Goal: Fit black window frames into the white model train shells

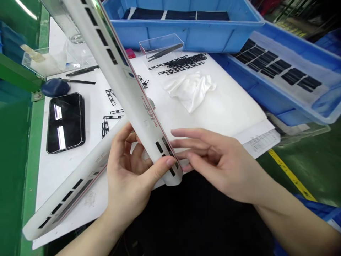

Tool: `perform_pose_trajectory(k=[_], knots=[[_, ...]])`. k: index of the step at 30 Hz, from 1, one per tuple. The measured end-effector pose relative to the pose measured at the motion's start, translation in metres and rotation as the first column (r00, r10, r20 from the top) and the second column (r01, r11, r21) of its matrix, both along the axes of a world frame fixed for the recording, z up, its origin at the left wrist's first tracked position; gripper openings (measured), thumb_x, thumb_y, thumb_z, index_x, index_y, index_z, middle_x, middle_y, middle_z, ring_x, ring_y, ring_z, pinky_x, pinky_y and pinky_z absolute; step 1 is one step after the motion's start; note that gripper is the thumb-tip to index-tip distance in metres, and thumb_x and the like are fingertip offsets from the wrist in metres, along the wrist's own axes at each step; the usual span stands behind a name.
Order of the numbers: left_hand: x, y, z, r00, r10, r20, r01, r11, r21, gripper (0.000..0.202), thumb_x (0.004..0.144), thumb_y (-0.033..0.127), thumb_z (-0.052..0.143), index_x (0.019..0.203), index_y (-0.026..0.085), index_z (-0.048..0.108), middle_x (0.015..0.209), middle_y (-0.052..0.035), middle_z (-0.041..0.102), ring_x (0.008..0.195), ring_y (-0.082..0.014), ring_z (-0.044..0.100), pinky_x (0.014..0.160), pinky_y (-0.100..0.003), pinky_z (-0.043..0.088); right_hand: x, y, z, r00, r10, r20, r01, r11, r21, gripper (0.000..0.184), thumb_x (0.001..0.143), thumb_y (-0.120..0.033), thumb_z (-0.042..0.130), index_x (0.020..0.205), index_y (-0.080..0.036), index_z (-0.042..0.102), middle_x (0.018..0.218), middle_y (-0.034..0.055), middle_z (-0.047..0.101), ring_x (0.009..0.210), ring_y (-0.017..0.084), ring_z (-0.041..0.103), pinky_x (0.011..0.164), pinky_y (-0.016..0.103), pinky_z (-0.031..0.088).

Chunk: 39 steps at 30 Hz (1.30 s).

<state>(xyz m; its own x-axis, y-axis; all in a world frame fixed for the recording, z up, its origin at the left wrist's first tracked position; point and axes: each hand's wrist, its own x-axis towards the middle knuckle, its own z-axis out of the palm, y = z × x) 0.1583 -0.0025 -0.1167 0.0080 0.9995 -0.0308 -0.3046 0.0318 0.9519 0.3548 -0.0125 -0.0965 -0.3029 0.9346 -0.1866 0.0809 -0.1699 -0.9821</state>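
A long white case [125, 89], smooth and round-ended, carried red lettering, a red edge line and rows of black rectangles. It slanted up over the tabletop [231, 110], its lower end gripped between the left hand's [130, 174] thumb and fingers. The right hand [221, 160], fingers loosely spread, was at its edge. A matching case [77, 186] lay leftward; crumpled white cloth [190, 89] lay beyond.

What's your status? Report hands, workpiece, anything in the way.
Left hand gripping white bar near its lower end. Bar tilted. Right hand at its edge, fingers loosely spread. Second white bar close by, partly behind left hand.
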Motion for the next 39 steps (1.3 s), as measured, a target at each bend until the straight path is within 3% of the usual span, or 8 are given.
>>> perform_pose_trajectory(k=[4,8,12,18,23,28,32,39], knots=[[-0.006,0.001,-0.002,0.986,-0.164,0.038,0.164,0.986,0.018,0.060,0.080,0.017,0.091,0.134,0.032,0.070,0.147,-0.0053,0.063,0.127,-0.0317,0.069,0.105,-0.046,0.066,0.006,0.006,-0.008,0.934,0.026,-0.356,-0.142,0.943,-0.303,0.037,0.095,-0.025,0.078,0.132,-0.021,0.072,0.112,0.0083,0.080,0.087,0.015,0.076,0.057,0.016,0.058],[-0.010,0.001,-0.003,0.961,-0.265,0.073,0.268,0.963,-0.026,0.051,0.089,0.021,0.084,0.137,0.031,0.070,0.155,-0.0078,0.062,0.132,-0.0341,0.067,0.112,-0.050,0.061,-0.001,0.002,-0.017,0.860,0.003,-0.511,-0.221,0.904,-0.366,0.027,0.092,-0.023,0.082,0.118,-0.022,0.080,0.101,0.0032,0.078,0.073,0.007,0.065,0.053,0.012,0.049],[-0.010,-0.001,-0.002,0.960,-0.276,0.050,0.275,0.961,0.025,0.055,0.088,0.015,0.083,0.138,0.033,0.070,0.152,-0.0055,0.065,0.126,-0.0292,0.071,0.101,-0.037,0.067,-0.004,-0.001,-0.018,0.874,0.021,-0.485,-0.222,0.906,-0.361,0.019,0.098,-0.025,0.076,0.116,-0.023,0.082,0.097,0.0019,0.074,0.072,0.006,0.060,0.060,0.013,0.051],[-0.008,-0.003,-0.002,0.967,-0.253,0.003,0.253,0.967,0.035,0.054,0.089,0.013,0.082,0.138,0.034,0.071,0.151,-0.0061,0.066,0.124,-0.0289,0.072,0.098,-0.035,0.067,0.000,-0.001,-0.008,0.905,0.038,-0.425,-0.218,0.897,-0.385,0.026,0.097,-0.026,0.076,0.123,-0.023,0.075,0.110,0.0037,0.074,0.084,0.010,0.066,0.062,0.017,0.052],[-0.005,-0.005,-0.005,0.970,-0.238,-0.047,0.242,0.961,0.133,0.061,0.090,0.008,0.080,0.144,0.035,0.068,0.148,-0.0055,0.066,0.124,-0.0252,0.071,0.102,-0.033,0.065,0.000,0.002,0.005,0.952,0.201,-0.231,-0.271,0.904,-0.332,0.038,0.094,-0.019,0.073,0.131,-0.027,0.068,0.114,0.0028,0.075,0.099,0.018,0.069,0.087,0.031,0.058],[-0.004,-0.004,-0.006,0.969,-0.234,-0.085,0.246,0.950,0.194,0.070,0.090,0.003,0.078,0.150,0.035,0.062,0.145,-0.0056,0.066,0.125,-0.0259,0.071,0.100,-0.033,0.066,-0.004,0.014,0.014,0.943,0.332,-0.027,-0.321,0.884,-0.340,0.026,0.086,-0.015,0.074,0.111,-0.023,0.067,0.093,-0.0013,0.070,0.078,0.014,0.063,0.066,0.024,0.051],[-0.002,-0.004,-0.007,0.970,-0.238,-0.052,0.244,0.944,0.223,0.067,0.091,-0.001,0.074,0.150,0.030,0.062,0.148,-0.0072,0.063,0.126,-0.0224,0.070,0.108,-0.030,0.062,-0.007,0.019,0.017,0.945,0.327,-0.004,-0.309,0.889,-0.339,0.021,0.083,-0.013,0.071,0.100,-0.021,0.064,0.074,-0.0058,0.060,0.063,0.011,0.054,0.052,0.021,0.043],[-0.001,-0.005,-0.010,0.974,-0.222,-0.047,0.227,0.943,0.244,0.071,0.091,0.000,0.076,0.152,0.031,0.059,0.146,-0.0063,0.060,0.127,-0.0225,0.068,0.110,-0.032,0.062,-0.012,0.018,0.015,0.954,0.291,-0.074,-0.298,0.884,-0.359,0.019,0.081,-0.011,0.071,0.095,-0.020,0.063,0.094,0.0002,0.071,0.083,0.017,0.066,0.073,0.028,0.052]])
